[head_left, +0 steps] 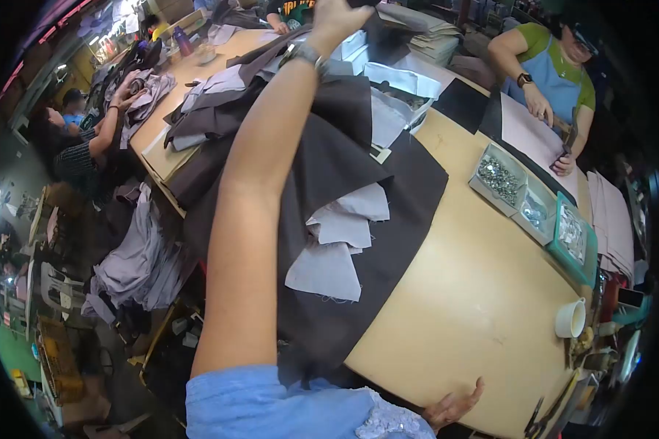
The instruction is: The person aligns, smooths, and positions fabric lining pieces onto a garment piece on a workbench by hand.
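Observation:
My left arm stretches far forward over a pile of dark brown cloth (329,168). At its end, near the top edge, my left hand (337,22) has its fingers wrapped on dark cloth (384,36). My right hand (452,407) is low in the view at the table's near edge, palm turned up, fingers apart and holding nothing. Pale grey cloth pieces (326,274) with frayed edges lie on the dark cloth between the two hands. A white tray (425,82) stands just beyond the pile.
Boxes of metal parts (499,175) and a green tray (570,238) line the table's right side, above a white cup (570,319). Scissors (536,417) lie lower right. A co-worker (556,66) handles cloth at upper right; another (80,146) works at left.

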`<state>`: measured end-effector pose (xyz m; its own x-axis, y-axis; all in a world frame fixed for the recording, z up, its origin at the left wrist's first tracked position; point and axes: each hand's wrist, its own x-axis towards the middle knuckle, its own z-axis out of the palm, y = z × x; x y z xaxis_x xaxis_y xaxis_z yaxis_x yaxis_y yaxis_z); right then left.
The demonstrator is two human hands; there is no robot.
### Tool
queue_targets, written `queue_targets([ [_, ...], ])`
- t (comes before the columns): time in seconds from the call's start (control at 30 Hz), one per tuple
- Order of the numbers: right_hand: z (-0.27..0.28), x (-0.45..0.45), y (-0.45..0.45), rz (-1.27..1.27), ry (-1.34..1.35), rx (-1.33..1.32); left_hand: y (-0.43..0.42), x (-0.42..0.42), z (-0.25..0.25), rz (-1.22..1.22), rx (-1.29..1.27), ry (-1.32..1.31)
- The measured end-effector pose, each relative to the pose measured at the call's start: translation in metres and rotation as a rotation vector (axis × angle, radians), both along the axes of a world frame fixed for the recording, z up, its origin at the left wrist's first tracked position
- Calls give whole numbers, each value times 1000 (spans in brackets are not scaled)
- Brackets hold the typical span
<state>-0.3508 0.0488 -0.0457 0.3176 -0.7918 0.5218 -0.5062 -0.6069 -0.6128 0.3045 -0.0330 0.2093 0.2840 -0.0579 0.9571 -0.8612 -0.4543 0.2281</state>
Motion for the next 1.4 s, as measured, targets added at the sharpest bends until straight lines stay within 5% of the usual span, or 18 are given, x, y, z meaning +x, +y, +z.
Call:
queue_targets([
  [0.03, 2, 0, 1, -3, 31, -10, 36, 10, -18, 46, 210, -57],
  [0.1, 5, 0, 0, -12, 87, -38, 86, 45, -58, 11, 324, 336],
  [0.23, 4, 2, 2, -20, 10, 75, 188, 43, -105, 400, 385, 719],
  [0.3, 8, 4, 4, -62, 50, 97, 222, 56, -133, 581, 477, 758],
  [0.4, 2, 0, -7, 140, 168, -281, 243, 57, -149, 618, 630, 671],
  [0.63, 31, 18, 7, -1, 325, -231, 223, 89, -150, 650, 692, 546],
  [0.8, 37, 20, 9, -28, 474, -274, 225, 108, -143, 540, 381, 606],
  [1.03, 25, 8, 5, 15, 298, -129, 265, 101, -89, 405, 156, 490],
  [1.1, 11, 9, 2, -27, 28, 77, 271, 76, -84, 365, 168, 419],
  [1.4, 16, 8, 6, -32, 66, 75, 291, -79, -112, 243, -37, 211],
])
